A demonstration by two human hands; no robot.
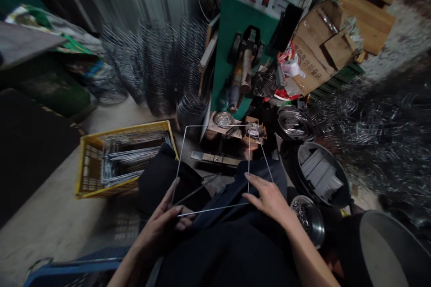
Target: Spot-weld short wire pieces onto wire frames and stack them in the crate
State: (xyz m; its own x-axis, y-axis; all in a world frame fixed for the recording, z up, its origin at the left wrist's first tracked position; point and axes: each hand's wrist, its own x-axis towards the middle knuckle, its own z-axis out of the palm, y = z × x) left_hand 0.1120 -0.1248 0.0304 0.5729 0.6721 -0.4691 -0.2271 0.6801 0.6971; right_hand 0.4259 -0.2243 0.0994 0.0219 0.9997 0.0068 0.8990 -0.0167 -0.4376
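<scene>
A bent metal wire frame with several straight sides is held up over my lap. My left hand grips its near left corner, thumb and fingers closed around the wire. On the other side, my right hand pinches the right part of the frame between thumb and fingers. The far edge of the frame reaches out in front of a green machine with a thick metal arm. A metal dish of small shiny parts sits below that arm.
A yellow crate of wire frames stands at left, a blue crate nearer. Stacks of wire racks line the wall. At right are a black tub with flat metal strips, a steel bowl and cardboard boxes.
</scene>
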